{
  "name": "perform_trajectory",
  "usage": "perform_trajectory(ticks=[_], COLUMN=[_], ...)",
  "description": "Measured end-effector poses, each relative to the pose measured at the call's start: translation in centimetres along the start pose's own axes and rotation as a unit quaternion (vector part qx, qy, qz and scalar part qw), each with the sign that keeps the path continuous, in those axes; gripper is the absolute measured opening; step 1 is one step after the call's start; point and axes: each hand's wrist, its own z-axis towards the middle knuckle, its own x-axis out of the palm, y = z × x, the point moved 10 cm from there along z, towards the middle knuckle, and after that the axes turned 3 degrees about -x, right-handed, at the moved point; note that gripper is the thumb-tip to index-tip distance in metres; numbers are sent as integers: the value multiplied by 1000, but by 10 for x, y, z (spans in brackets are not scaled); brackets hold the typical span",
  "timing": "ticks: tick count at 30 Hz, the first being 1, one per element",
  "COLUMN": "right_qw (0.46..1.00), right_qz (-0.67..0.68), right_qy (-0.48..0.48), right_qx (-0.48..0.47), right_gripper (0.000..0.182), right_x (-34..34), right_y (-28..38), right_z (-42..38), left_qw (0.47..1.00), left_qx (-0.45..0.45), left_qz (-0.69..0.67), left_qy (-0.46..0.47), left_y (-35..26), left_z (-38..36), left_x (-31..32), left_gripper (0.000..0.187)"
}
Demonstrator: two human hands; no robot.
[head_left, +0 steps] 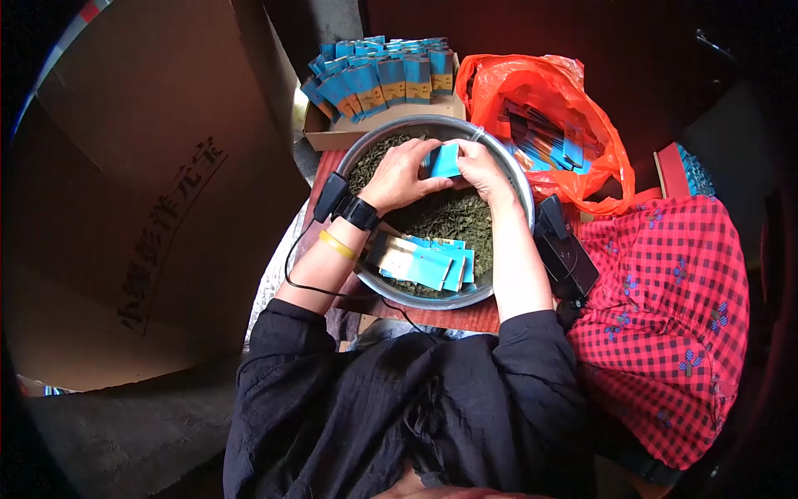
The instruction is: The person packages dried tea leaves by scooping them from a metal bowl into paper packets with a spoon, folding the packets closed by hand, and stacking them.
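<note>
Both hands are over a round metal basin [523,179] that holds dark green dried leaves [440,218], like tea. Between them is a small blue packet [445,161]. My left hand [401,176], with a black band on its wrist, grips the packet from the left, fingers curled. My right hand [482,170] pinches it at its upper right edge. Several blue and cream packets [424,262] lie overlapping on the leaves at the near side of the basin, below my hands.
Behind the basin, a cardboard tray [328,137] holds many standing blue and gold packets [391,79]. A red plastic bag [611,150] with more packets stands at the right. A red checked cloth [665,308] is at my right, a large cardboard box [125,208] at my left.
</note>
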Motion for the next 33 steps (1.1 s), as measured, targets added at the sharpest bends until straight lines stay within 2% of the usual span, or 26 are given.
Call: perform_trajectory(ticks=[2,5,7,11,13,17,18,19,21,23,25,27,33], right_qw=[999,992,993,994,995,992,976,907,867,864,828,807,841], right_qz=[-51,-99,-106,-99,-77,-9,-78,-270,-421,-437,-508,-552,-475], right_qy=[19,61,49,-42,-58,-125,-190,-281,-257,-249,-237,-209,-250], right_qx=[6,38,29,5,-4,-22,-68,-161,-67,-31,-17,-21,-62], right_gripper=[31,34,34,34,32,30,26,26,34,40,40,31,20], right_x=[4,15,16,1,-2,-30,-50,-62,-68,-69,-60,-49,-46], right_y=[2,-1,2,6,8,-2,-4,29,28,20,19,12,24], right_z=[-3,-5,-4,-1,-2,7,12,-7,-12,-11,-9,-1,-8], left_qw=[999,998,999,998,995,995,994,994,993,993,994,994,994], left_qx=[31,54,43,46,66,-2,-12,-23,-31,-32,-19,-20,-25], left_qz=[5,23,28,23,22,20,29,37,40,34,30,40,37], left_qy=[-14,-6,0,-24,-68,-100,-101,-102,-110,-113,-106,-96,-102], left_y=[-2,-3,-5,-9,-9,22,23,25,27,26,22,21,26], left_z=[-1,-2,-3,0,1,0,1,1,1,0,1,2,2], left_x=[-2,3,4,-1,-5,-6,-9,-10,-13,-12,-10,-9,-13], left_gripper=[55,53,51,47,47,46,46,45,44,43,43,44,44])
